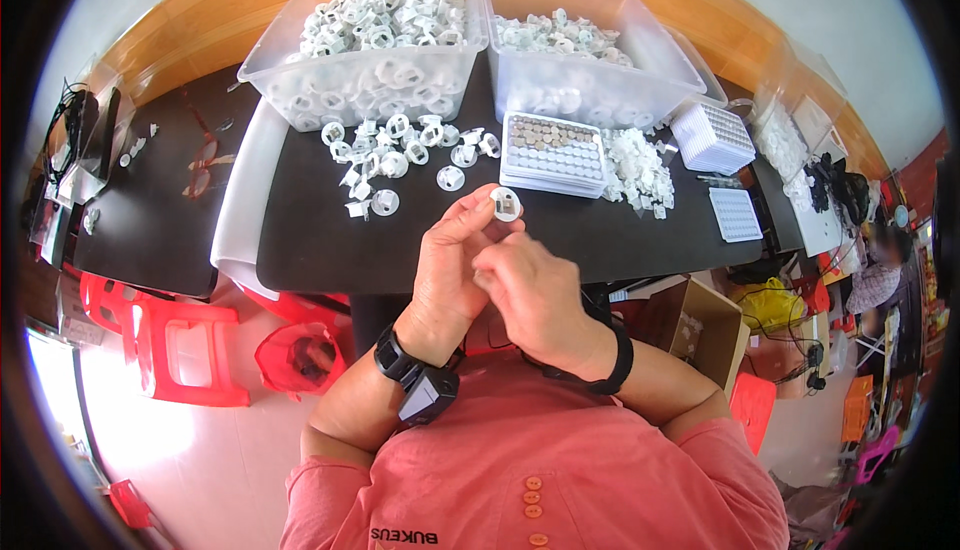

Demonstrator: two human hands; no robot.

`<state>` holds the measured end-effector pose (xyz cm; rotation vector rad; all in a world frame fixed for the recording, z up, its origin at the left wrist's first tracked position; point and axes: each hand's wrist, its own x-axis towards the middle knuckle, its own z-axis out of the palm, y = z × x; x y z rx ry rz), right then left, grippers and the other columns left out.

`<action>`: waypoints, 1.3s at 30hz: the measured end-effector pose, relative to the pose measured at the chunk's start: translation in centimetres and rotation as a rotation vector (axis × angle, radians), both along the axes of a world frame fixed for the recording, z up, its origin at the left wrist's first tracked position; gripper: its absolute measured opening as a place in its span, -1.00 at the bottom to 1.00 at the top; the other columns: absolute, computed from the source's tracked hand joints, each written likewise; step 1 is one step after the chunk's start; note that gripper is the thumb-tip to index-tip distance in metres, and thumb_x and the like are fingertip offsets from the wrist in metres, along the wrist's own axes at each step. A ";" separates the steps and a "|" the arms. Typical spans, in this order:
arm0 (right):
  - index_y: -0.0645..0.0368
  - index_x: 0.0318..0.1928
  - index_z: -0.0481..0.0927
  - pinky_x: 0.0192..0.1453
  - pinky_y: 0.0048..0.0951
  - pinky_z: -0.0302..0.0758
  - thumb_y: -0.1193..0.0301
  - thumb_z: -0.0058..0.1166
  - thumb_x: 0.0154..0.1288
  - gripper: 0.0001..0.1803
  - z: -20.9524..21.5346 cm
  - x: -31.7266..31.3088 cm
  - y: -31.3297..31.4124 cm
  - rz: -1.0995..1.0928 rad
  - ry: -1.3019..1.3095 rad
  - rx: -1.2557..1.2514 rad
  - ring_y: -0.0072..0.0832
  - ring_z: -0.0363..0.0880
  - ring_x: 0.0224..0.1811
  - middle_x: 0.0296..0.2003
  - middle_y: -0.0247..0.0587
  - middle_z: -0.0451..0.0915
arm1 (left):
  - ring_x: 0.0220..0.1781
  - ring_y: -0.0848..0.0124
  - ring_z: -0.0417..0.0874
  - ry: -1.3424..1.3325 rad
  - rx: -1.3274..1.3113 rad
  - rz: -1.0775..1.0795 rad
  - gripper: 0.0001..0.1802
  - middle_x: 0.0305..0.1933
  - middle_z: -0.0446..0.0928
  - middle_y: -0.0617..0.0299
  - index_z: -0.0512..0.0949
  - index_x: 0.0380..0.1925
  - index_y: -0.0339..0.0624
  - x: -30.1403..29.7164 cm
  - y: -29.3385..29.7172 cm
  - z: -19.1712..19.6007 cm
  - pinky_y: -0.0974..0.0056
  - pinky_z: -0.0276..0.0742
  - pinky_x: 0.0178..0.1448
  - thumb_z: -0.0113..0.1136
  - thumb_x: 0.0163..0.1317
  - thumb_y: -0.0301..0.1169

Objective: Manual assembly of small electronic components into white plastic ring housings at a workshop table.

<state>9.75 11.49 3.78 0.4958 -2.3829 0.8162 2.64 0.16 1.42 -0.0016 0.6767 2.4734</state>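
Observation:
A small round white plastic part [507, 205] with a dark rectangular slot is pinched at the fingertips of my left hand [447, 260], just over the near side of the black table [330, 240]. My right hand [537, 300] is curled against the left one, a little below the part. It is slightly blurred, and its closed fingers hide whatever is between them. Beyond my hands lies a loose pile of similar round white parts [393, 164]. To its right, a white tray [553, 188] of small round pieces, some silvery, rests on a stack.
Two clear bins [375, 100] [600, 85] full of white parts stand at the back. Small white pieces [640, 168] are heaped right of the tray, near stacked trays [712, 138] and a single tray [736, 215]. Below are red stools [185, 350] and a cardboard box [695, 325].

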 end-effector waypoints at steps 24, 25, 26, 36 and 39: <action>0.25 -0.33 0.56 -0.25 -0.54 0.51 0.62 0.27 0.30 -0.88 1.5 -4.5 6.0 0.264 -0.466 -0.601 -0.63 0.58 -0.35 -0.41 -0.36 0.62 | -0.17 0.30 0.66 0.127 0.017 -0.071 -0.72 -0.13 0.65 0.10 0.58 0.02 -0.36 0.0 -0.3 -0.6 0.19 0.58 0.01 0.23 0.41 -0.42; 0.25 -0.33 0.56 -0.25 -0.54 0.51 0.62 0.27 0.30 -0.88 1.7 -4.5 5.9 0.264 -0.464 -0.602 -0.63 0.58 -0.35 -0.41 -0.36 0.62 | -0.18 0.30 0.66 0.125 0.000 -0.060 -0.72 -0.12 0.65 0.10 0.57 0.03 -0.36 0.1 -0.3 -0.6 0.19 0.58 0.00 0.23 0.41 -0.42; 0.25 -0.34 0.56 -0.27 -0.53 0.52 0.62 0.27 0.31 -0.88 1.9 -4.5 5.7 0.279 -0.550 -0.734 -0.61 0.60 -0.36 -0.39 -0.34 0.63 | -0.18 0.30 0.66 0.124 -0.018 -0.050 -0.72 -0.12 0.65 0.10 0.57 0.03 -0.36 0.1 -0.4 -0.7 0.19 0.58 0.00 0.23 0.41 -0.41; 0.18 -0.34 0.61 -0.40 -0.61 0.35 0.56 0.36 0.19 -0.86 1.3 -4.4 6.1 0.167 -0.714 -1.007 -0.68 0.54 -0.42 -0.40 -0.39 0.64 | -0.21 0.30 0.66 0.168 -0.057 -0.074 -0.71 -0.13 0.65 0.12 0.57 0.05 -0.37 0.1 -0.3 -0.7 0.19 0.57 -0.05 0.20 0.44 -0.39; 0.18 -0.34 0.61 -0.40 -0.61 0.36 0.57 0.33 0.19 -0.88 1.7 -3.9 6.0 0.135 -0.709 -0.944 -0.68 0.54 -0.41 -0.40 -0.40 0.63 | -0.22 0.29 0.65 0.159 -0.033 -0.107 -0.70 -0.14 0.64 0.12 0.56 0.05 -0.37 0.0 -0.3 -0.7 0.17 0.56 -0.06 0.20 0.45 -0.38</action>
